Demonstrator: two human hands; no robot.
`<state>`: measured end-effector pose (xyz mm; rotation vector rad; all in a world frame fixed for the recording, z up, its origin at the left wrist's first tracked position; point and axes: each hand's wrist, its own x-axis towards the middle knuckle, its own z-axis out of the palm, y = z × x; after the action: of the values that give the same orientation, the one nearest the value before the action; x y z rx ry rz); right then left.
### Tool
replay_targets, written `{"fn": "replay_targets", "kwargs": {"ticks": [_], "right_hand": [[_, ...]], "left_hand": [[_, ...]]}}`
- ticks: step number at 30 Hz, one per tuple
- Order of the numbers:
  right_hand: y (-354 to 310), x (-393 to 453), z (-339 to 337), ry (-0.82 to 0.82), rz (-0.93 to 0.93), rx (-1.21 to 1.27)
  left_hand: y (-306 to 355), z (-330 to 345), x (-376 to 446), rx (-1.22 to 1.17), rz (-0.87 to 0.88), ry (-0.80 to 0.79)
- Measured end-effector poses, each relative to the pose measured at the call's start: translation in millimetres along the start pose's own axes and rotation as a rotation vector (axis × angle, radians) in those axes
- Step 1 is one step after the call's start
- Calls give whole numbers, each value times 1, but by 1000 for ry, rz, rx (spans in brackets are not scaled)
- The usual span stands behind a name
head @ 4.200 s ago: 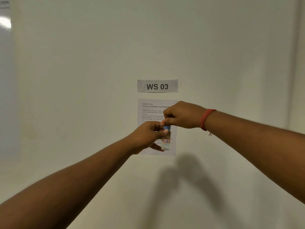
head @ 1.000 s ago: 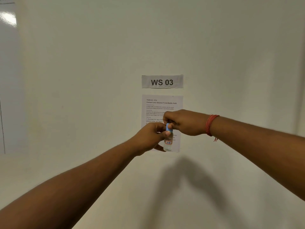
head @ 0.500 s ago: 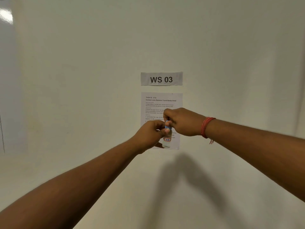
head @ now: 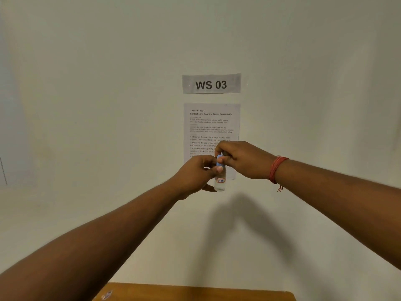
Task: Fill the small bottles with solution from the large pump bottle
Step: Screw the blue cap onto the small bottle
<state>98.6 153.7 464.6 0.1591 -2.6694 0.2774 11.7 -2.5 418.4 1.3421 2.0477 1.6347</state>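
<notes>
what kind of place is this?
Likely a numbered workstation in a data-collection or lab room: a "WS 03" sign and a printed task sheet are stuck to a bare wall, above the edge of a wooden table.

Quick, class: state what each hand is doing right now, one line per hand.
Left hand: closed round the small bottle, holding its body.
Right hand: closed on the bottle's blue cap, pinching it.

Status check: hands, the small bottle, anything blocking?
Left hand grips small bottle body, held up before the wall. Right hand pinches its blue cap. Pump bottle not in view. Nothing blocking.
</notes>
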Motion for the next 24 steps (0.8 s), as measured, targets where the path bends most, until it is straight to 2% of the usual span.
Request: {"fn": "replay_targets", "kwargs": {"ticks": [5,10,16,24], "right_hand": [[7,-28,39,40,54,130],[7,-85,120,72,122,334],[0,-179,245,4,238,508],[-27,-295,352,-137,375,569]], "left_hand": [[-32,15,-19,51,-48,0],[-95,44,-68,152,-112,-27],[-189,94,-160,230,-206,-114],[-273,156,-268,166,-420,-231]]}}
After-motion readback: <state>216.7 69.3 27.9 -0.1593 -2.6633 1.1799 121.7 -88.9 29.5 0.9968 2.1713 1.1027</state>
